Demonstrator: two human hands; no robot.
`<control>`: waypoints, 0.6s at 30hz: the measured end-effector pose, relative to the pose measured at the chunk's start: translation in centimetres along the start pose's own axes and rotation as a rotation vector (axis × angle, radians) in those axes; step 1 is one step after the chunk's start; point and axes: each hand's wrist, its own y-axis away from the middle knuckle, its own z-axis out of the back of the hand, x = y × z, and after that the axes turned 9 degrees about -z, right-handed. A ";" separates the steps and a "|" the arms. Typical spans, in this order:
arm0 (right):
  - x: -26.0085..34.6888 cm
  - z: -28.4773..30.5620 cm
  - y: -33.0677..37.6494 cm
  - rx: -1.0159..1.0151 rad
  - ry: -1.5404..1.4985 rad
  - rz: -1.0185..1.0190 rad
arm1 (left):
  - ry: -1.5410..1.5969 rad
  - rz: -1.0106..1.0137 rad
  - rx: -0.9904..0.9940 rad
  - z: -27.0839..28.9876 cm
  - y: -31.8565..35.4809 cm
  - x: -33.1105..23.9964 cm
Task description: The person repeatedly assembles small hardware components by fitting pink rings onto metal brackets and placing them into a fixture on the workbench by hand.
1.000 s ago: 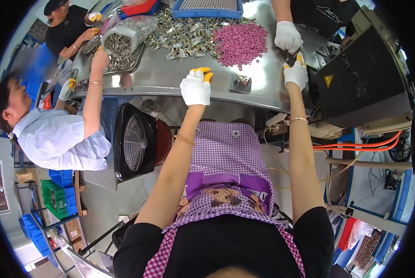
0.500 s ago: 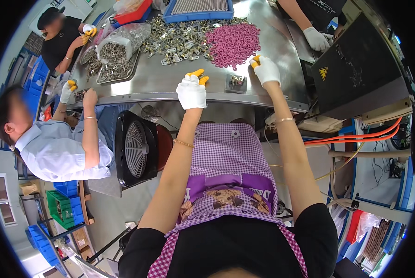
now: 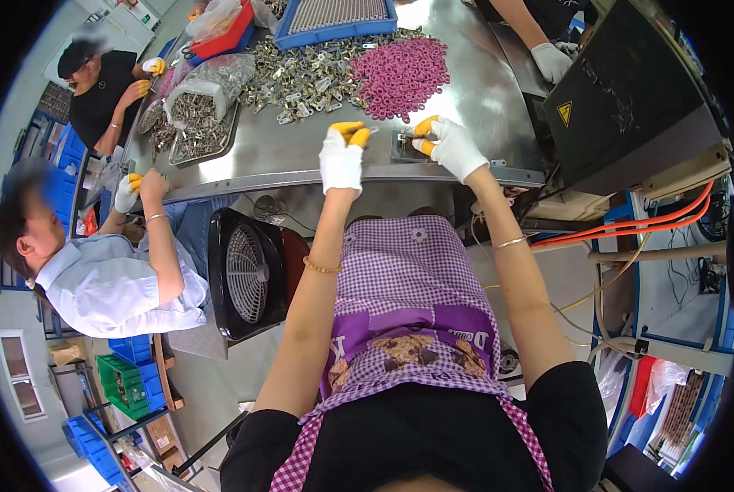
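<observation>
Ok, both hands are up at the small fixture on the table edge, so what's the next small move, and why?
Probably lower the left hand toward the small dark fixture. The right hand already touches the fixture, while the left hand hovers just beside it with something small pinched in its yellow fingertips; what it is can't be made out.

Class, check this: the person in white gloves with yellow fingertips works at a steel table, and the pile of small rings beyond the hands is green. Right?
Not quite. The head view shows the pile of rings is pink, not green. The rest holds: the left hand and right hand wear white gloves with yellow fingertips at the steel table.
</observation>
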 end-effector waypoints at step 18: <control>-3.0 -2.6 2.2 -0.350 0.312 0.378 | -1.228 -0.663 0.344 -3.7 -0.2 -0.3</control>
